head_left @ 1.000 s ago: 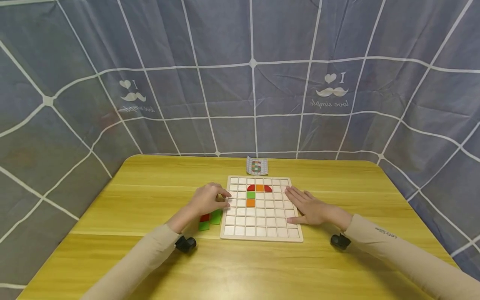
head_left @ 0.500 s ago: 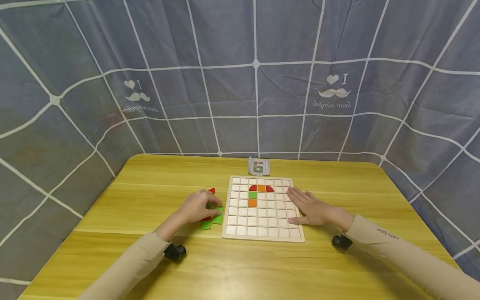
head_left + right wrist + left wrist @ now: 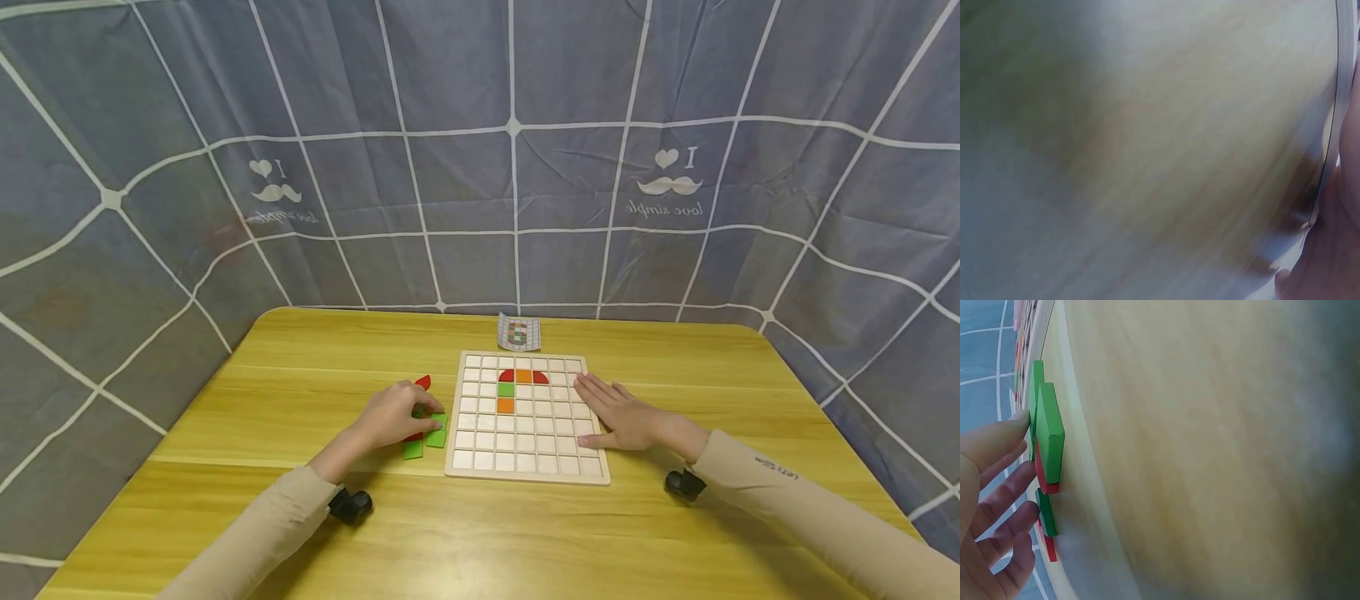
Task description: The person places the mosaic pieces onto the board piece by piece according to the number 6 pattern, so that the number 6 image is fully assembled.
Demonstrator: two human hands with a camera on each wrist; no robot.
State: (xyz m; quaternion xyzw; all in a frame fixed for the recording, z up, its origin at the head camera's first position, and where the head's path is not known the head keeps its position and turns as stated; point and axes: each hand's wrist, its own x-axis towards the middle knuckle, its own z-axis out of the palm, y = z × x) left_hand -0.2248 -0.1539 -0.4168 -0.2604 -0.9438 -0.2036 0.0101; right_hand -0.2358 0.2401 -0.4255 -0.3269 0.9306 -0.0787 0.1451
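A pale wooden grid board [image 3: 526,455] lies on the table. In its cells sit two red rounded tiles, orange tiles and a green tile [image 3: 506,389]. Left of the board, my left hand [image 3: 393,412] hovers low over a loose group of tiles. A square green tile [image 3: 437,433] lies near its thumb; another green tile [image 3: 413,451] and a red tile [image 3: 423,382] lie around it. In the left wrist view the thumb [image 3: 997,440] touches a green tile's edge, fingers loosely bent. My right hand [image 3: 626,417] rests flat, fingers spread, on the board's right edge.
A small pattern card [image 3: 519,333] with a printed coloured grid lies behind the board, its edge curled. The wooden table [image 3: 480,542] reaches back to a grey checked curtain [image 3: 450,183]. The right wrist view is mostly blurred tabletop.
My left hand has moved left from the board's left edge to the loose tiles, and has stayed there over the last half second. My right hand has kept its place on the board.
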